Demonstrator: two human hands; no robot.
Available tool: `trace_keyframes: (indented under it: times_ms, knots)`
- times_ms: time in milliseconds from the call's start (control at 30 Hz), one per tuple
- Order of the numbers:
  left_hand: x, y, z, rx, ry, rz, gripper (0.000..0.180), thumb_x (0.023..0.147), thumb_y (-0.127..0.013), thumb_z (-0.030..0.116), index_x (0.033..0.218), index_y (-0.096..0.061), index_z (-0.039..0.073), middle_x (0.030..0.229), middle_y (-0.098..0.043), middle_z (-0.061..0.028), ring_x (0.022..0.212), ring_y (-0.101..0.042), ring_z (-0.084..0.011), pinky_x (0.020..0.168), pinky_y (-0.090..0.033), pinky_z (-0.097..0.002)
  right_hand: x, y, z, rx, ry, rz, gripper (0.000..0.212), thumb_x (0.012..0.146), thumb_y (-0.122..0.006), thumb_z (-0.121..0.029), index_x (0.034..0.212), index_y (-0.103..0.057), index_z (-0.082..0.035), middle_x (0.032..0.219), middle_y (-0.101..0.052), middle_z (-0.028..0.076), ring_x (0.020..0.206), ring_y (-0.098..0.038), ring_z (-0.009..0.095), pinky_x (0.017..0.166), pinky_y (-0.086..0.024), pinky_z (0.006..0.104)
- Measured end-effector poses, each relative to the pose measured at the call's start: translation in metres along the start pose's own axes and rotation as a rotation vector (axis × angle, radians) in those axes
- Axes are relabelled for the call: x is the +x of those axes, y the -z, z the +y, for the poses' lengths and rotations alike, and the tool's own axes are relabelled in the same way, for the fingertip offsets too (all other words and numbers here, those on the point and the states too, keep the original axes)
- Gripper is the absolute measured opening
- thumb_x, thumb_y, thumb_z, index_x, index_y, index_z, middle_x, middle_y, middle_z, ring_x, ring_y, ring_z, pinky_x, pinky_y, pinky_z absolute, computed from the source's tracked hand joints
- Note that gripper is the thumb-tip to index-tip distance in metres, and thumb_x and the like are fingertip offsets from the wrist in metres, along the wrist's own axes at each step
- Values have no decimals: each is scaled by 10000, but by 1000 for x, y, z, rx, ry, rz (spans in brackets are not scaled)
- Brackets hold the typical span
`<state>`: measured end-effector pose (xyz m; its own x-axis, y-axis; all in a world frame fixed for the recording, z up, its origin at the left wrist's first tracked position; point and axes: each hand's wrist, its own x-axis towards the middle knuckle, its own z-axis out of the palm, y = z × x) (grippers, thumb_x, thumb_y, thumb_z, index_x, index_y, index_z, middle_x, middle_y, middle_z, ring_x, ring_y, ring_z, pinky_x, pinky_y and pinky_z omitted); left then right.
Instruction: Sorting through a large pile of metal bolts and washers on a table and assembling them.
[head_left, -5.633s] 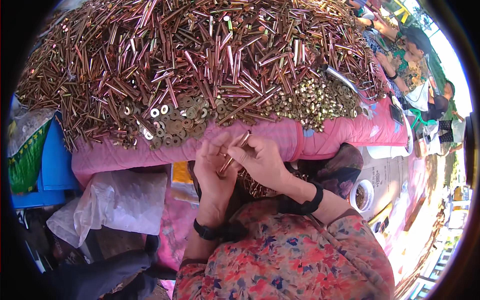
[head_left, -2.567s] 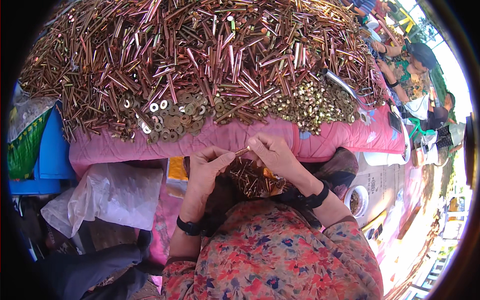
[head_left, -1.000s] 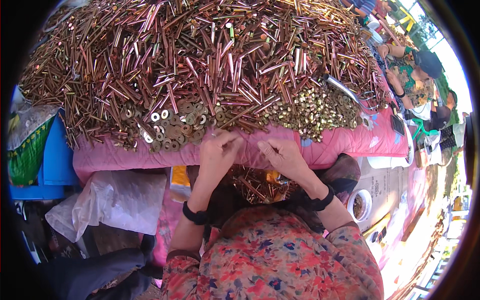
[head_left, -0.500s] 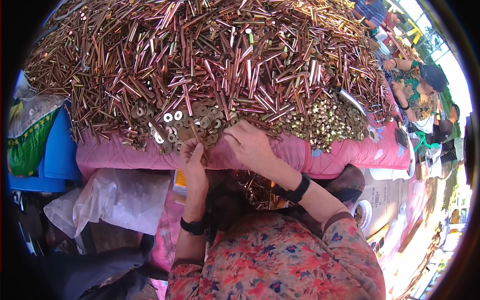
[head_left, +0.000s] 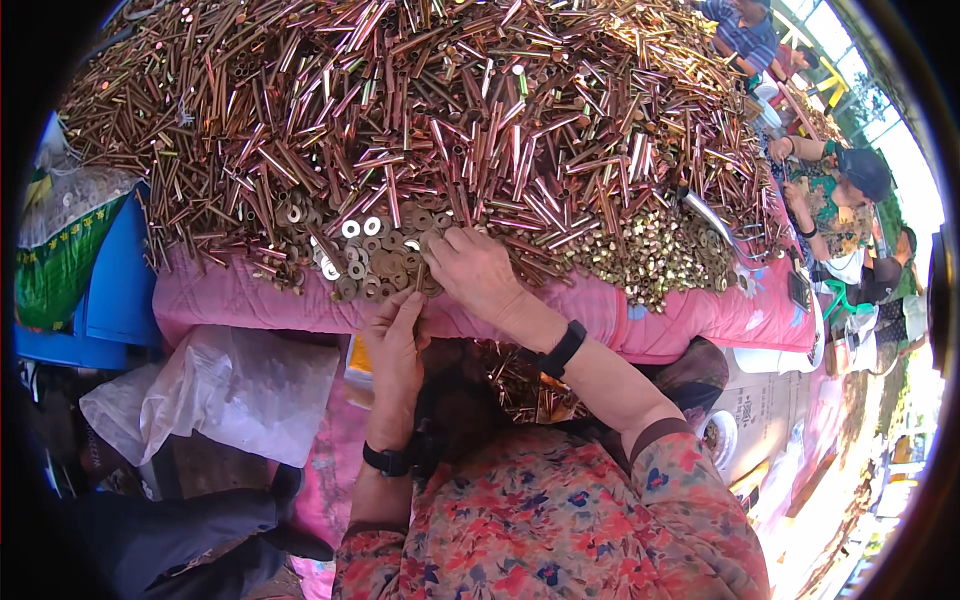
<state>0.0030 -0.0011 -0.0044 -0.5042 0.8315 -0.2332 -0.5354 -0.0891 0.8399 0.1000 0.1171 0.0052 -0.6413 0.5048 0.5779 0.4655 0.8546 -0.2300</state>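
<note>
Bare hands meet at the edge of a crowded surface, seen from where I sit, well away from the work. The left hand (head_left: 393,345) is pinched on a slim, brownish metal tube (head_left: 420,277), which stands roughly upright above the thumb and fingertips, in front of a loose patch of flat, round metal washers (head_left: 368,258). The right hand (head_left: 475,272) bends over the tube's upper end with its fingers curled, close beside the left; from my camera I cannot tell whether its fingertips grip the tube, a washer or both. Behind them I see a broad heap of coppery, pink-tinged metal tubes (head_left: 450,110), lying at every angle. To the right of the washers sits a pile of small, shiny, gold-toned metal pieces (head_left: 640,262), with a curved, silvery metal bar (head_left: 705,210) beyond it. A pink quilted cloth (head_left: 270,305) hangs over the near edge. Below, my view takes in a crumpled, translucent plastic sheet (head_left: 250,390) at left, near a bright blue plastic container (head_left: 120,300) and a green-and-white sack (head_left: 65,265). The wearer has black bands on both wrists and a red floral top (head_left: 560,510); at far right, a co-worker in a dark cap (head_left: 865,172) sits beside the same surface.
</note>
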Motion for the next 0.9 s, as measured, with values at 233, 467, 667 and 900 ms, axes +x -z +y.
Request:
trace_keyframes:
  times_ms: [233,467,667,900]
  knots:
    - [-10,-13,-1,55,84,24,126,834,-650,116,933,-646,38,677,-622,-16,452,-438,-34,403,-272,-157,-22,24,-12,251,-210,199,93,774,-625,-136,760,-567,-64,651,-559,84,611,-583,263,520,-474,350]
    - [-18,-18,-14,-102,279,-200,94,826,-625,62,897,-614,1,659,-619,-103,419,-409,-51,376,-237,-168,-60,44,-8,390,-298,273,96,725,-647,-44,783,-571,-52,641,-567,87,575,-579,255,496,-463,348]
    - [-26,-28,-26,-200,429,-261,63,822,-620,65,845,-594,13,661,-611,-110,414,-406,-58,374,-243,-165,-81,66,2,254,-139,331,200,688,-646,21,875,-598,-32,656,-558,80,571,-577,237,494,-465,335]
    - [-27,-39,-31,-272,509,-214,53,817,-618,71,836,-593,28,668,-607,-96,440,-441,-64,373,-265,-162,-97,64,6,239,-146,297,226,690,-649,22,907,-603,-25,706,-583,88,583,-585,240,511,-480,340]
